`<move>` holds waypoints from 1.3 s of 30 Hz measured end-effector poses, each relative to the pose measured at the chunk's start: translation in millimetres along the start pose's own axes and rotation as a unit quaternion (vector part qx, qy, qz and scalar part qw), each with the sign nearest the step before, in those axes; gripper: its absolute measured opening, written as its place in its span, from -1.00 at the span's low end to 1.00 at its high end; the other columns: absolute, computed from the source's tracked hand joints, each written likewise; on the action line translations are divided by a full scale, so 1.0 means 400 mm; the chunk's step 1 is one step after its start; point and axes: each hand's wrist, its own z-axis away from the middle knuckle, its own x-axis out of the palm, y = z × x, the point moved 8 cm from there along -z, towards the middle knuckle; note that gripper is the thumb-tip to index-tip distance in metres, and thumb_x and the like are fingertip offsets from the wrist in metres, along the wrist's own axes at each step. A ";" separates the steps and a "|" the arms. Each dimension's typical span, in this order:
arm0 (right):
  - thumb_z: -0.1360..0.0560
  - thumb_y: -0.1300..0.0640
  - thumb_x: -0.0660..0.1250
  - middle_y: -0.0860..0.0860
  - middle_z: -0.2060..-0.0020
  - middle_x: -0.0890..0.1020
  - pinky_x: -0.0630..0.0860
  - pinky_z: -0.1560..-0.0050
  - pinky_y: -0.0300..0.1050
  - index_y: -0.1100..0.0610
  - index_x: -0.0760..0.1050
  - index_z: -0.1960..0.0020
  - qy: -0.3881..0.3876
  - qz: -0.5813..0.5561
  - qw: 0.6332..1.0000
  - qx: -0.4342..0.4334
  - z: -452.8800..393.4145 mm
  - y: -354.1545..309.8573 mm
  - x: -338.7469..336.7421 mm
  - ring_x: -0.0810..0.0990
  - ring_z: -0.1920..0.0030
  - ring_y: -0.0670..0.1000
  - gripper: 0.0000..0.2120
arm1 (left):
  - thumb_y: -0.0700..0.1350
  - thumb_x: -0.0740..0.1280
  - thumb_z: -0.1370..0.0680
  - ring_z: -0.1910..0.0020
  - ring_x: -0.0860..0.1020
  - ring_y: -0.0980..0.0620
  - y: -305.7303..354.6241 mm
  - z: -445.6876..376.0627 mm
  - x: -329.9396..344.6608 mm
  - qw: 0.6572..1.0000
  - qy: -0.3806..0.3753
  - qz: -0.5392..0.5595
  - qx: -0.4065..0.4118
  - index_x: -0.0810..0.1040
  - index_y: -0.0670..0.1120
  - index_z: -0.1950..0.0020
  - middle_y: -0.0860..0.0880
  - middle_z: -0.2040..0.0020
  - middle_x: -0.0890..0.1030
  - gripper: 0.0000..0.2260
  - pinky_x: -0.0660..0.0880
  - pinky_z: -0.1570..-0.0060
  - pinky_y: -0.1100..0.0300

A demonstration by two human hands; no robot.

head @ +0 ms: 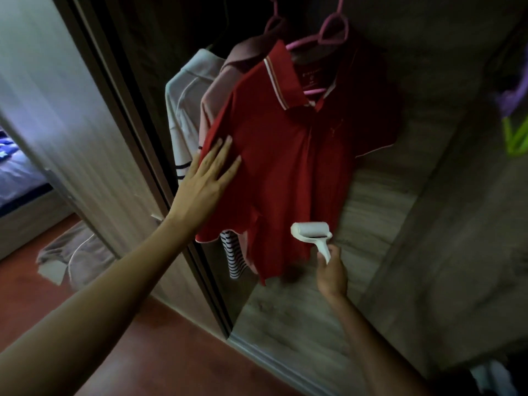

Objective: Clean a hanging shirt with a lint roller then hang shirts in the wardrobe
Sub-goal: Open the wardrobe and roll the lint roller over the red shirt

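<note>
Right now your left hand [210, 171] lies flat on the red polo shirt [288, 167], fingers straight and spread against its left side — pressing, not gripping. That shirt hangs on a pink hanger [333, 32] in front of the wooden wardrobe panel [380, 224], with a pink shirt [217, 98] and a white shirt [185, 90] just behind it. Your right hand [331, 274] is curled round the handle of the white lint roller [311, 232] — its drum sits near the red shirt's lower hem, though contact can't be told.
</note>
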 end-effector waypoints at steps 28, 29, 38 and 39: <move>-0.54 0.05 0.33 -0.08 0.24 0.57 0.44 0.32 -0.25 0.01 0.45 -0.03 0.339 -0.072 0.938 -0.005 0.639 -0.240 -0.435 0.54 0.27 -0.13 -0.90 | -0.04 0.03 -0.62 -0.52 0.14 -0.15 0.371 0.144 -0.175 0.888 0.090 0.419 0.169 0.30 -0.13 -0.48 -0.18 -0.54 0.16 -0.56 0.18 -0.45 -0.09; -0.53 0.06 0.34 -0.08 0.24 0.58 0.45 0.32 -0.29 0.02 0.46 -0.01 0.352 -0.068 0.934 0.006 0.683 -0.218 -0.462 0.54 0.27 -0.13 -0.91 | -0.04 0.03 -0.62 -0.52 0.14 -0.15 0.418 0.159 -0.193 0.875 0.088 0.439 0.183 0.31 -0.13 -0.47 -0.18 -0.54 0.15 -0.56 0.18 -0.45 -0.08; -0.48 -0.03 0.37 -0.03 0.36 0.58 0.37 0.40 -0.30 0.02 0.44 0.14 0.525 -0.030 0.843 0.114 1.192 -0.018 -0.762 0.47 0.40 -0.16 -0.83 | -0.03 0.06 -0.62 -0.49 0.24 -0.08 0.885 0.385 -0.459 0.741 0.038 0.593 0.313 0.45 -0.12 -0.31 -0.10 -0.55 0.16 -0.64 0.34 -0.37 -0.04; -0.48 -0.04 0.37 -0.03 0.36 0.58 0.37 0.39 -0.29 0.01 0.44 0.14 0.542 -0.024 0.831 0.124 1.256 0.005 -0.792 0.47 0.40 -0.16 -0.83 | -0.03 0.07 -0.62 -0.48 0.26 -0.07 0.937 0.423 -0.494 0.728 0.030 0.601 0.328 0.43 -0.11 -0.34 -0.08 -0.55 0.15 -0.64 0.34 -0.37 -0.03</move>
